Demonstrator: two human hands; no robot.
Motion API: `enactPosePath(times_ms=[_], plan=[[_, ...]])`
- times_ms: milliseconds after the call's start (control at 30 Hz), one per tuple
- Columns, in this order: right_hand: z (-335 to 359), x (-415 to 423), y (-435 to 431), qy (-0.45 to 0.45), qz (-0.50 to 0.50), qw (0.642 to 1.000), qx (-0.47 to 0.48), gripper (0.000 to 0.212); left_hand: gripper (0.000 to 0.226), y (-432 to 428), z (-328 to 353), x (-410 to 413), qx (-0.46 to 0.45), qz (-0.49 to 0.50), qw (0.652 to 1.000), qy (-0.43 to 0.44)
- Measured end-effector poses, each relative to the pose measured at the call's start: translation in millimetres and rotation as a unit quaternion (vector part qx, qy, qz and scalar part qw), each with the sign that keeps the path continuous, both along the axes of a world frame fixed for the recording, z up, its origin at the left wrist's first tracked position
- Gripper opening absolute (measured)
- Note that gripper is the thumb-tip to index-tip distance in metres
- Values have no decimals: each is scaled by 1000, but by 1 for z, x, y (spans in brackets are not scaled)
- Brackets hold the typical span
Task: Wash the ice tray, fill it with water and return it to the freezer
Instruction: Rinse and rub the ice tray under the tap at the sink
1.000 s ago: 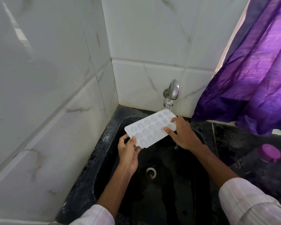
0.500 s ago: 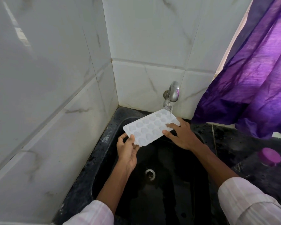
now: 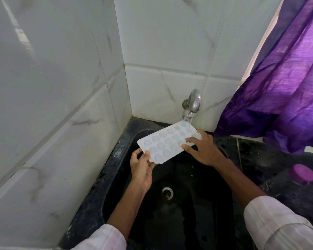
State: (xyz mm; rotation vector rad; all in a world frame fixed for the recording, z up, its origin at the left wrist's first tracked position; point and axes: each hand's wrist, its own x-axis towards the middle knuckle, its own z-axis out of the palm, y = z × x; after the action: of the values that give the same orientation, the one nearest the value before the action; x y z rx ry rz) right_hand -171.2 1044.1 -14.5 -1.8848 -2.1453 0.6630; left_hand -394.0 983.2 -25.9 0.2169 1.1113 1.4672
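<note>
A white ice tray (image 3: 165,141) with several round cells is held tilted over the black sink (image 3: 116,159). Its far corner sits right under the metal tap (image 3: 192,103), where water runs onto it. My left hand (image 3: 142,166) grips the tray's near left corner, thumb on top and fingers beneath. My right hand (image 3: 203,148) holds the tray's right edge, with its fingers laid across the cells.
The sink drain (image 3: 167,193) lies below the tray. White marble tiles wall the left and back. A purple curtain (image 3: 278,87) hangs at the right. On the dark wet counter at the right stands something with a purple lid (image 3: 303,174).
The tray has shifted slightly up and back, bringing its far corner under the tap. My right hand's fingers have slid further over the cells.
</note>
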Motion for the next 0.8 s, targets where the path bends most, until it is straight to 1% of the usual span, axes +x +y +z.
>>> enactPosePath(times_ms=[167,333,600,700,800], plan=[[-2,3,0,15,-13,1000,20,43,25,-2,-1,1,-10,1,1000,-3],[-2,2,-4,14,-14,999,37,47,22,-6,-1,6,-10,6,1000,-3],[-5,3,-11,18,9,999,27,44,24,-7,-1,3,-11,9,1000,17],[-7,2,-11,23,0,999,33,42,23,-8,-2,3,-16,10,1000,13],[-9,1,-10,16,-13,999,41,45,22,-8,-3,5,-17,7,1000,15]])
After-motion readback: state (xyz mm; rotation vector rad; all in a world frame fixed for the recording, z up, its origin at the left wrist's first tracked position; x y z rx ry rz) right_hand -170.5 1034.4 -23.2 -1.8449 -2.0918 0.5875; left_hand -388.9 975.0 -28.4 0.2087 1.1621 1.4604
